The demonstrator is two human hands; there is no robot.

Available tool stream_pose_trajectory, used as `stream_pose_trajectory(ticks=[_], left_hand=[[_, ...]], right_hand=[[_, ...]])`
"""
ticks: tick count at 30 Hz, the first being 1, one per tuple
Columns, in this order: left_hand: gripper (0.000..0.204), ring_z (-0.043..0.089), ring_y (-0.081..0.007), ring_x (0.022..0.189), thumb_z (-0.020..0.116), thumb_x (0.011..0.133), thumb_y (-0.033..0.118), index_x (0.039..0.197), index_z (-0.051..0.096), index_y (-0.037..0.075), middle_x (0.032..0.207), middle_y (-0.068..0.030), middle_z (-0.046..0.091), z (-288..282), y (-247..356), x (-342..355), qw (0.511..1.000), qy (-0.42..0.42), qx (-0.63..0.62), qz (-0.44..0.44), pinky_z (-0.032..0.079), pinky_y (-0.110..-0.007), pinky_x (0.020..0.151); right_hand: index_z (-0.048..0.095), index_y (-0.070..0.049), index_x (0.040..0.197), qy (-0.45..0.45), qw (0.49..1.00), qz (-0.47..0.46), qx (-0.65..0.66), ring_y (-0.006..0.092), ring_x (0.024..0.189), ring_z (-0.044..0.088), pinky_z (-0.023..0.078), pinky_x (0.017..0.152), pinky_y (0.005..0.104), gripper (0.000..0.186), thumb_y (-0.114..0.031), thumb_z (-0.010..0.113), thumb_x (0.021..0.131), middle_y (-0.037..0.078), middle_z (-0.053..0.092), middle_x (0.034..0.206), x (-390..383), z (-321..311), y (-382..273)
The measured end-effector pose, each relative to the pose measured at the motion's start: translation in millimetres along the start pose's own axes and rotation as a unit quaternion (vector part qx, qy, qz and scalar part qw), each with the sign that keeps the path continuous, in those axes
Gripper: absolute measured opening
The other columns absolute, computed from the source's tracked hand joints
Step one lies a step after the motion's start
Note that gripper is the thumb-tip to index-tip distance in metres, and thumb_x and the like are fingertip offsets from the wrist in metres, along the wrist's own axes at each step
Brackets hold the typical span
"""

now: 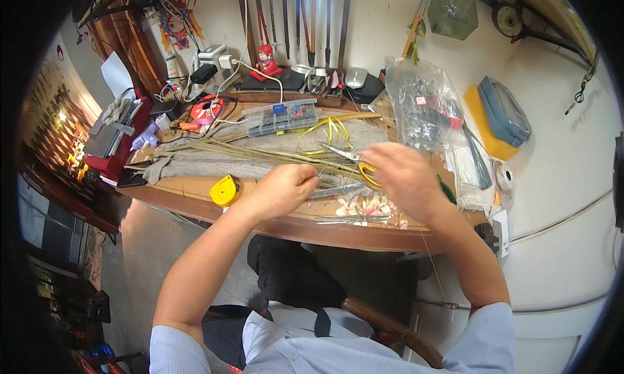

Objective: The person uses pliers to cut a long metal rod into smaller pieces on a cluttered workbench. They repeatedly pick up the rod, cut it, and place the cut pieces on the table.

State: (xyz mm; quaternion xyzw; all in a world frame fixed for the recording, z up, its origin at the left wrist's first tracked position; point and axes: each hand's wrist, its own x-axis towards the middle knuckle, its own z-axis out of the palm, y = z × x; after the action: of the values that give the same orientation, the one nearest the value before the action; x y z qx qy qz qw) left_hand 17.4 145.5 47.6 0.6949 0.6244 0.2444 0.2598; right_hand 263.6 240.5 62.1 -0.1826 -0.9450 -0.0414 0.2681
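Observation:
My left hand (289,187) is closed in a pinch above the front of the workbench. Whatever lies between its fingertips is too thin to make out. To its right hovers my right hand (404,180), its fingers smeared by motion. Beside those fingers is a pair of scissors (366,169) with yellow handles, blades pointing to the upper left; whether I hold it is unclear. Long thin plant-like strips (250,151) lie across a grey cloth (208,168) behind my hands. Pale pink-and-white flower pieces (364,206) and thin metal rods (341,219) rest at the front edge.
A yellow tape measure (224,190) sits left of my left hand. Behind are a clear compartment box (281,118) and a loop of yellow strip (330,132). Clear plastic bags (422,101) and a blue-grey zip case (504,110) occupy the right. Cables (224,81) crowd the back left.

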Motion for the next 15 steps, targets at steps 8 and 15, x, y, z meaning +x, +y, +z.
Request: stream_pose_trajectory(ticks=[8, 15], left_hand=[[0.027, 0.061, -0.0367, 0.076, 0.051, 0.093, 0.025, 0.091, 0.061, 0.0, 0.077, -0.0197, 0.062, -23, 5, -19, 0.999, 0.014, -0.034, 0.037, 0.047, -0.043, 0.068], [0.027, 0.059, -0.0284, 0.073, 0.051, 0.095, 0.024, 0.096, 0.061, -0.001, 0.078, -0.0173, 0.062, -34, 4, -23, 0.994, 0.027, -0.1, 0.03, 0.046, -0.039, 0.067]], right_hand=[[0.06, -0.007, 0.098, -0.071, 0.98, -0.167, 0.085, 0.0276, 0.11, 0.055, 0.039, 0.101, 0.0417, 0.015, -0.017, 0.06, 0.086, 0.009, 0.062, 0.102, 65, 33, -27], [0.059, -0.007, 0.093, -0.061, 0.981, -0.089, 0.163, 0.0291, 0.083, 0.06, 0.049, 0.072, 0.041, 0.012, -0.016, 0.058, 0.087, 0.01, 0.06, 0.083, 71, 33, -35]])
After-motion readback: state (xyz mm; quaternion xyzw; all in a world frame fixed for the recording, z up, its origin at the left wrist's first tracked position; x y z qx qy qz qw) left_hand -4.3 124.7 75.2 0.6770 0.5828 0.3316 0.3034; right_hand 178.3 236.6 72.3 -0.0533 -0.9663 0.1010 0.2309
